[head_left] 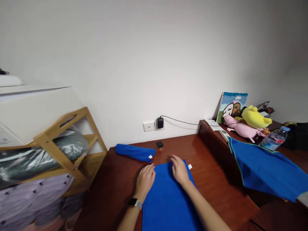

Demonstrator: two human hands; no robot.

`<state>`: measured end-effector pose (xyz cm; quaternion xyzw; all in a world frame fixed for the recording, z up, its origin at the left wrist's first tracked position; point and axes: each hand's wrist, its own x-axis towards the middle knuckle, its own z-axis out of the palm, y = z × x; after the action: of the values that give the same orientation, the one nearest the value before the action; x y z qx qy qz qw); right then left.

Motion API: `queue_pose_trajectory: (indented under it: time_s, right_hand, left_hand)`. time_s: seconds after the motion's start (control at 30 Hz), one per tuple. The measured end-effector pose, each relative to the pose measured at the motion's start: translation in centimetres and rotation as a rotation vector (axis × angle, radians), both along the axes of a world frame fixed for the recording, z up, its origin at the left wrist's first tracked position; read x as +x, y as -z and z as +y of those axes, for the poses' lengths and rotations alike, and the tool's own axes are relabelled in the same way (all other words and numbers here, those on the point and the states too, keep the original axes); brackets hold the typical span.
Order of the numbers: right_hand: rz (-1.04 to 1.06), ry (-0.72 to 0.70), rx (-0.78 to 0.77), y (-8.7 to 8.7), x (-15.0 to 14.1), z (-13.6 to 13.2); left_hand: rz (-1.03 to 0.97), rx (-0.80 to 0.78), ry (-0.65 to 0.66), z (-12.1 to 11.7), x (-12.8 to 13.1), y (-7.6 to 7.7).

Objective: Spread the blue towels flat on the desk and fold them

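Observation:
A blue towel (168,199) lies flat on the dark red-brown table (211,179) in front of me. My left hand (145,180), with a watch on its wrist, rests on the towel's far left corner, fingers curled down onto the cloth. My right hand (179,169) lies flat on the towel's far edge, fingers stretched out. A small white tag (190,166) sticks out at the far right corner. A rolled blue towel (135,152) lies just beyond my left hand, apart from it.
A wooden rack (72,150) with bagged bedding stands at the left, a white box (31,109) on top. On the raised ledge at right lie another blue cloth (264,166), plush toys (247,123), a water bottle (274,138) and a picture. A charger (160,122) is plugged in at the wall.

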<state>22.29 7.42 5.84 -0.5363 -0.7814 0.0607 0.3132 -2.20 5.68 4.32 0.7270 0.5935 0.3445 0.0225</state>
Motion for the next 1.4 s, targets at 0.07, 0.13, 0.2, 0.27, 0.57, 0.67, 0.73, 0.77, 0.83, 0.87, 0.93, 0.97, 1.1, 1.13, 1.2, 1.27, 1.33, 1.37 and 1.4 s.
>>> queue_pose_trajectory:
  time_s: [0.07, 0.13, 0.2, 0.27, 0.57, 0.67, 0.73, 0.77, 0.83, 0.87, 0.93, 0.97, 1.1, 1.13, 1.2, 1.27, 1.33, 1.37, 1.4]
  right_hand:
    - [-0.038, -0.138, -0.05, 0.7, -3.8, -0.7]
    - [-0.083, -0.185, -0.124, 1.5, -6.3, -1.0]
    - [-0.119, -0.137, -0.188, 2.0, -6.5, -0.8]
    - [-0.153, -0.042, -0.244, 2.1, -4.7, -0.3]
    - [-0.222, 0.226, -0.439, 1.4, 5.8, 2.5]
    - [-0.219, 0.22, -0.44, 1.3, 6.2, 2.8]
    - [-0.228, 0.214, -0.46, 0.8, 6.2, 2.7]
    - [-0.229, 0.216, -0.464, 0.4, 6.1, 2.5]
    - [-0.216, 0.23, -0.418, -0.4, 5.2, 1.7]
    - [-0.202, 0.228, -0.362, -0.7, 4.4, 1.1]
    - [-0.172, 0.163, -0.213, -0.8, 1.9, -0.5]
    - [-0.162, 0.098, -0.148, -0.5, 0.3, -1.5]
    - [-0.144, -0.095, -0.134, 1.1, -4.3, -4.8]
    - [-0.144, -0.085, -0.174, 1.5, -4.4, -5.3]
    - [-0.152, -0.019, -0.243, 1.8, -3.1, -5.7]
    - [-0.176, 0.07, -0.286, 1.8, -0.3, -5.5]
    - [-0.209, 0.158, -0.334, 1.5, 2.9, -5.0]
    - [-0.224, 0.189, -0.359, 1.2, 4.3, -4.7]
    - [-0.238, 0.206, -0.384, 0.8, 5.5, -4.4]
  left_hand:
    - [0.132, -0.007, 0.042, -0.2, 1.2, 0.8]
    - [0.24, -0.058, 0.047, -0.3, 1.4, 1.9]
    - [0.298, -0.117, 0.028, -0.1, 0.7, 3.0]
    - [0.323, -0.166, 0.001, 0.0, -0.5, 3.8]
    - [0.301, -0.239, -0.043, 0.0, -1.4, 3.7]
    - [0.305, -0.247, -0.049, 0.1, -1.4, 3.4]
    - [0.315, -0.278, -0.052, 0.3, -1.5, 2.9]
    - [0.323, -0.285, -0.047, 0.3, -1.4, 2.6]
    - [0.335, -0.241, -0.025, 0.1, -0.8, 2.0]
    - [0.336, -0.189, -0.016, -0.2, -0.2, 1.8]
    - [0.335, -0.064, -0.007, -1.0, 1.5, 2.0]
    - [0.339, -0.017, -0.001, -1.6, 2.4, 2.2]
    - [0.383, -0.058, 0.003, -4.1, 4.8, 4.1]
    - [0.384, -0.096, -0.012, -4.5, 4.9, 4.5]
    - [0.373, -0.151, -0.038, -5.2, 4.7, 5.1]
    - [0.364, -0.162, -0.042, -5.5, 4.4, 5.3]
    - [0.357, -0.151, -0.045, -5.5, 4.2, 5.2]
    - [0.355, -0.146, -0.049, -5.4, 4.2, 5.0]
    - [0.353, -0.146, -0.052, -5.3, 4.2, 4.8]
